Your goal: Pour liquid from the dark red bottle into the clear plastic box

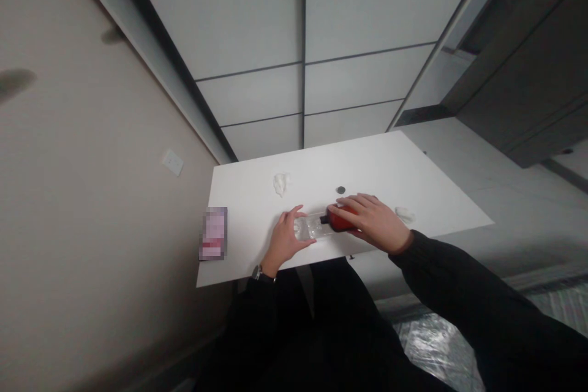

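My right hand (374,220) is closed over a dark red bottle (342,218), which lies on its side with its black neck pointing left. Beneath and left of the bottle is a clear plastic tray (315,226) with moulded hollows. My left hand (285,239) grips the tray's left end, thumb on the near edge and fingers on the far one. The bottle lies at the tray's right part; whether it rests fully in a hollow I cannot tell, as my right hand covers much of it. Just beyond the bottle sits a small dark round piece (340,190), perhaps a cap.
Crumpled white tissue (280,184) lies toward the back of the white table (362,165), and another white crumpled piece (404,214) is right of my right hand. A blurred pink package (214,233) lies at the left edge. A wall stands left, panelled doors behind.
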The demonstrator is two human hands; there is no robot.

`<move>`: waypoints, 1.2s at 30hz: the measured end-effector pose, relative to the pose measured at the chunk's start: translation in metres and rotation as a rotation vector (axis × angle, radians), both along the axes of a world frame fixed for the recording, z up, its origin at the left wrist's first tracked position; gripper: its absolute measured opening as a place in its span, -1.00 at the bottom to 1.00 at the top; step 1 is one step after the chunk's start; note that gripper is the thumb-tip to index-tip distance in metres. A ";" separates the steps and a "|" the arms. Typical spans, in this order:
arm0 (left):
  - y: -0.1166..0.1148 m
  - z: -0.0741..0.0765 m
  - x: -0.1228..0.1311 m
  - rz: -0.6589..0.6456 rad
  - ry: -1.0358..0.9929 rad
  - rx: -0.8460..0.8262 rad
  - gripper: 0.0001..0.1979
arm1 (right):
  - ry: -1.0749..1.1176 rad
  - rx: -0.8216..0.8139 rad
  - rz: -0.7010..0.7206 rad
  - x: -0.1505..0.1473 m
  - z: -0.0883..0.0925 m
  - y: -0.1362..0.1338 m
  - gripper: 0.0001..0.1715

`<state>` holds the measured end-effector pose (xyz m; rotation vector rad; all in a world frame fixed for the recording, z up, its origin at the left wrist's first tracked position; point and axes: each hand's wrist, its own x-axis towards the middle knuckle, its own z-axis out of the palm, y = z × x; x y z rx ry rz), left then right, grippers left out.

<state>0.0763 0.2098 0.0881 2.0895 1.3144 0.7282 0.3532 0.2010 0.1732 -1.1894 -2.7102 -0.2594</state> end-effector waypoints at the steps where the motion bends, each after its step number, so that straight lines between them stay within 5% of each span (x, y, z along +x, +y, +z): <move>1: 0.000 0.000 0.000 0.001 0.003 -0.004 0.02 | 0.003 -0.002 -0.002 0.000 0.000 0.000 -0.18; 36: 0.002 -0.005 -0.001 -0.010 0.000 0.055 0.03 | -0.058 0.047 0.002 -0.002 0.017 -0.001 -0.27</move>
